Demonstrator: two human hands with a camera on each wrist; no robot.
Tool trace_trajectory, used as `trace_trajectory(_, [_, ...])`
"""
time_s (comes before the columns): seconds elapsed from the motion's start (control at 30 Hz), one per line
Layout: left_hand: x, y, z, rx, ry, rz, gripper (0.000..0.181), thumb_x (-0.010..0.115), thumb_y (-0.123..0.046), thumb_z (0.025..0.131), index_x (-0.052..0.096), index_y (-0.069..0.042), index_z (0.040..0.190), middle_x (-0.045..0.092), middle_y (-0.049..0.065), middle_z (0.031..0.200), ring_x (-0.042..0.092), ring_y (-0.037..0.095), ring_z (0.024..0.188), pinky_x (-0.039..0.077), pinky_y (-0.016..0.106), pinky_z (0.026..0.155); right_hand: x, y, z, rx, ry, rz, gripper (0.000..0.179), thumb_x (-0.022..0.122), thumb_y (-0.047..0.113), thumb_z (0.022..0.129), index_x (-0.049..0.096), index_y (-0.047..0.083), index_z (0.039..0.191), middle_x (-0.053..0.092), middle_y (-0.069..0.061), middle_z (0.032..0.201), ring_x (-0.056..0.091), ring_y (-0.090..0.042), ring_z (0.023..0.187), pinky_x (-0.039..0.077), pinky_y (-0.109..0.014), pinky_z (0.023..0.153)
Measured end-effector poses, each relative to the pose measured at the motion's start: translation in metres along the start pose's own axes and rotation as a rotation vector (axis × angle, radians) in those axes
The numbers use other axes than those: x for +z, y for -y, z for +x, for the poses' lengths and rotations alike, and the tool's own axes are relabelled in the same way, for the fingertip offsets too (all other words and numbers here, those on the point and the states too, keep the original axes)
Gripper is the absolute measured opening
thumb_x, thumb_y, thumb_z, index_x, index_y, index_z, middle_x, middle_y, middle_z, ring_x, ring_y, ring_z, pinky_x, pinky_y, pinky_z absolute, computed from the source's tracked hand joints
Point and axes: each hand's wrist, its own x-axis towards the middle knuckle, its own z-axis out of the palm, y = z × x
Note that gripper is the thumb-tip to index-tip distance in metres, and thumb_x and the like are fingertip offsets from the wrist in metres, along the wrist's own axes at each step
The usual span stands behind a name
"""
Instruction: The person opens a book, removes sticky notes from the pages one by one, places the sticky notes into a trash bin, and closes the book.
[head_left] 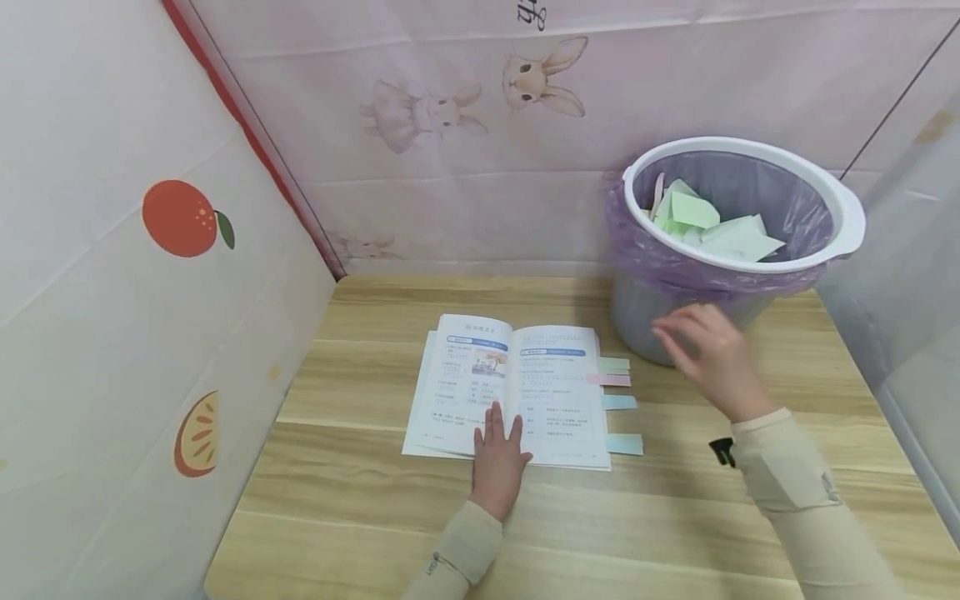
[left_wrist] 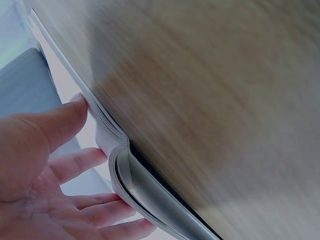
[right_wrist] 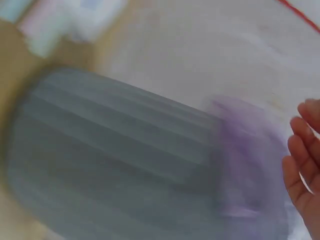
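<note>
An open book (head_left: pixel 555 392) with printed pages lies on the table. My left hand (head_left: pixel 498 467) rests on it near the lower end of the fold, fingers spread, and the left wrist view shows those fingers (left_wrist: pixel 80 162) against the page edges. Green, pink and blue paper tabs (head_left: pixel 621 444) stick out past the right side of the book. My right hand (head_left: pixel 712 354) is raised in front of the grey bin (head_left: pixel 645 308), its fingers loosely bent with nothing between them. In the right wrist view that hand (right_wrist: pixel 305 155) appears beside the purple liner (right_wrist: pixel 245 160).
The bin stands at the back right of the wooden table (head_left: pixel 337 517), with a white rim (head_left: pixel 735 146) and a purple bag folded over its side. Pale green and white paper pieces (head_left: pixel 693 210) lie inside it. Printed cloth walls (head_left: pixel 450 225) rise behind and at the left.
</note>
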Motion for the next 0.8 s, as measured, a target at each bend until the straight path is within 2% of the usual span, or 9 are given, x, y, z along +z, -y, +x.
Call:
trace_trajectory(0.1, [-0.001,0.001,-0.001,-0.003,0.005,-0.008,0.063,0.067,-0.039,0.085,0.052,-0.010,0.139,0.031,0.027,0.150,0.031,0.039,0.139,0.036,0.054,0.107,0.026,-0.016,-0.031,0.051,0.130,0.021,0.011,0.070,0.012,0.086,0.071,0.001,0.089,0.066,-0.007,0.086,0.056,-0.024,0.082,0.047,-0.030,0.075])
trace_trajectory(0.2, [-0.002,0.001,-0.001,-0.001,0.008,-0.019,0.063,0.067,-0.039,0.086,0.051,-0.010,0.139,0.030,0.027,0.150,0.030,0.039,0.139,0.035,0.054,0.107,0.052,-0.029,-0.059,0.153,0.270,0.023,0.008,0.075,0.005,0.081,0.071,0.002,0.088,0.065,-0.006,0.086,0.058,-0.024,0.084,0.051,-0.038,0.075])
trace_trajectory(0.3, [-0.003,0.001,-0.001,0.000,0.017,-0.020,0.063,0.066,-0.039,0.086,0.051,-0.010,0.140,0.029,0.027,0.151,0.029,0.039,0.140,0.035,0.054,0.108,0.074,-0.037,-0.076,0.251,0.389,0.009,0.010,0.075,0.004,0.080,0.071,0.003,0.089,0.065,-0.008,0.090,0.059,-0.028,0.089,0.053,-0.045,0.080])
trace_trajectory(0.37, [-0.003,0.002,0.000,-0.002,0.020,-0.022,0.063,0.065,-0.039,0.086,0.050,-0.010,0.140,0.029,0.027,0.151,0.029,0.038,0.140,0.034,0.054,0.108,0.085,-0.039,-0.082,0.278,0.439,0.014,0.011,0.075,0.006,0.082,0.070,0.003,0.091,0.064,-0.010,0.092,0.059,-0.030,0.090,0.052,-0.048,0.081])
trace_trajectory(0.43, [-0.003,0.002,0.000,-0.007,0.017,-0.033,0.063,0.066,-0.039,0.086,0.051,-0.010,0.140,0.029,0.027,0.151,0.029,0.038,0.140,0.034,0.054,0.108,0.096,-0.040,-0.084,0.269,0.461,0.008,0.013,0.075,0.008,0.082,0.070,0.003,0.092,0.063,-0.010,0.094,0.059,-0.030,0.091,0.052,-0.047,0.081])
trace_trajectory(0.57, [-0.002,0.002,0.000,-0.009,0.012,-0.049,0.062,0.066,-0.038,0.086,0.051,-0.010,0.139,0.028,0.027,0.151,0.028,0.038,0.140,0.033,0.055,0.108,0.112,-0.045,-0.085,0.193,0.459,-0.002,0.015,0.078,0.006,0.078,0.070,0.004,0.091,0.061,-0.008,0.091,0.058,-0.027,0.087,0.052,-0.043,0.077])
trace_trajectory(0.67, [-0.003,0.001,0.000,-0.004,0.013,-0.055,0.062,0.067,-0.037,0.086,0.051,-0.009,0.139,0.029,0.027,0.151,0.029,0.039,0.140,0.033,0.055,0.108,0.120,-0.050,-0.088,0.143,0.460,-0.010,0.015,0.079,0.003,0.077,0.070,0.004,0.089,0.059,-0.005,0.088,0.057,-0.024,0.085,0.051,-0.040,0.076])
trace_trajectory(0.8, [-0.005,0.000,-0.002,-0.001,0.015,-0.053,0.062,0.068,-0.037,0.086,0.052,-0.009,0.138,0.029,0.027,0.150,0.030,0.039,0.139,0.034,0.055,0.108,0.125,-0.054,-0.090,0.120,0.465,-0.031,0.013,0.076,0.000,0.078,0.070,0.005,0.088,0.060,-0.005,0.089,0.056,-0.023,0.086,0.051,-0.039,0.078])
